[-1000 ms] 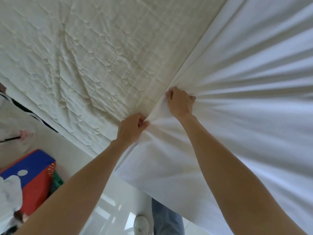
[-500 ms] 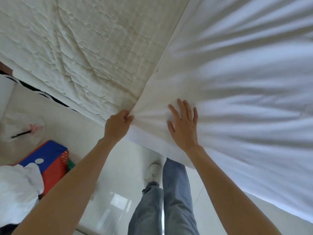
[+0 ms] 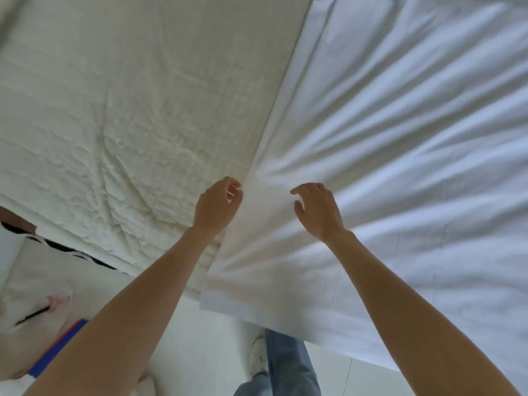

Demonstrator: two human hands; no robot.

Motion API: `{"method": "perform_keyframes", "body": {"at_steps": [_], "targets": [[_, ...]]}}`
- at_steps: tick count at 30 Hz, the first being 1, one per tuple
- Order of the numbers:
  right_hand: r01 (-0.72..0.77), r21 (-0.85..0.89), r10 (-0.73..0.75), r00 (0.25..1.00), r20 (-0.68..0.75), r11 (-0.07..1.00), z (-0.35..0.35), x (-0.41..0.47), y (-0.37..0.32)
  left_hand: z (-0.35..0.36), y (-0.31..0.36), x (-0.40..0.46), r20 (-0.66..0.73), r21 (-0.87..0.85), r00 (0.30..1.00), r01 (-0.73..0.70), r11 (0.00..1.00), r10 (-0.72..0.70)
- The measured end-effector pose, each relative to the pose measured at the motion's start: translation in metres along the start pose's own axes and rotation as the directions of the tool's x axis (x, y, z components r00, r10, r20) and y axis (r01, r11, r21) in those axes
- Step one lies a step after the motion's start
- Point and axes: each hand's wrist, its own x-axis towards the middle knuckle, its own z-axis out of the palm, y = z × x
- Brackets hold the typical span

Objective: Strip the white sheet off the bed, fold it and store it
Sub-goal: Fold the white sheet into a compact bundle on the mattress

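A: Two hands over the bed. Left hand [image 3: 218,205]?
B: Fingers curled, pinching the white sheet [image 3: 400,155] at its edge.
A: Right hand [image 3: 318,211]?
B: Fingers loosely spread above the sheet, gripping nothing.
A: Beyond?
B: One sheet, covering the right side of one bare mattress [image 3: 128,110].

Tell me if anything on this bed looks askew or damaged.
No damage shows. The sheet lies askew: pulled back off the mattress, its edge running diagonally, bunched into radiating folds near the left hand pinching its edge. The right hand hovers open above it. The mattress surface is wrinkled.
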Motion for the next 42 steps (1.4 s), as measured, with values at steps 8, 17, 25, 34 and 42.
{"method": "perform_keyframes", "body": {"at_steps": [8, 17, 25, 34, 42], "targets": [[-0.095, 0.077, 0.103, 0.988, -0.112, 0.993, -0.082, 0.153, 0.038, 0.004, 0.083, 0.156, 0.065, -0.101, 0.998, 0.029, 0.994, -0.022], [-0.305, -0.030, 0.301, 0.947, -0.110, 0.952, -0.043, 0.318, 0.080, 0.059, 0.071, 0.304, 0.227, 0.021, 0.974, 0.024, 0.999, -0.028], [-0.474, 0.081, 0.480, 0.856, -0.193, 0.877, -0.040, 0.394, 0.093, 0.087, 0.094, 0.360, 0.211, -0.054, 0.975, -0.055, 0.997, 0.065], [-0.311, 0.201, 0.332, 0.940, -0.080, 0.929, -0.047, 0.441, 0.074, 0.064, 0.083, 0.395, 0.189, -0.135, 0.977, 0.129, 0.982, -0.103], [-0.219, 0.034, 0.209, 0.862, -0.461, 0.975, -0.113, 0.482, 0.141, 0.062, 0.120, 0.484, 0.082, 0.284, 0.975, -0.222, 0.933, 0.207]]}}
